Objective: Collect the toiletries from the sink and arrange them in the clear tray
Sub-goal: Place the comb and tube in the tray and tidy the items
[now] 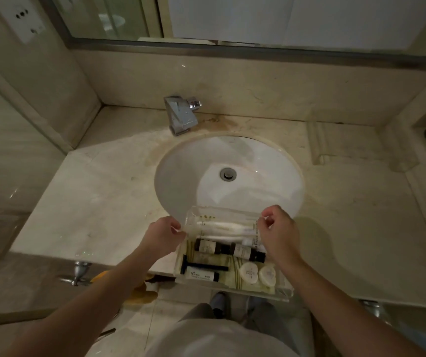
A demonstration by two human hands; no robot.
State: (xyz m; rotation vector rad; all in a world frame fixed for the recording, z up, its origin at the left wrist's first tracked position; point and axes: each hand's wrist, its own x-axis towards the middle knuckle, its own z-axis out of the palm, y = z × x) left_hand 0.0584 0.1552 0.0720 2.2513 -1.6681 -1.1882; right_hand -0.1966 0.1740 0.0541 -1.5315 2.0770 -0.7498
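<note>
- Hands at the near edge of a beige marble table, seen from above; left hand and right hand each pinch one end of a clear plastic packet with white sticks inside, fingers curled on its corners
- Packet held stretched between the hands, over the far part of the clear tray and the near rim of the sink
- Tray sits on the table's front edge, just in front of the sink; inside it lie two dark bottles end to end, a black razor, a small white tube with a black cap, and two round white wrapped soaps side by side at its right
- Sink is a white oval bowl with a metal drain at its centre
- Chrome faucet stands behind the sink, near the wall
- Mirror runs along the wall above; a wall socket sits at upper left
- Towel bar hook of chrome projects under the table at left, with something yellow beside it; I cannot tell what it is
</note>
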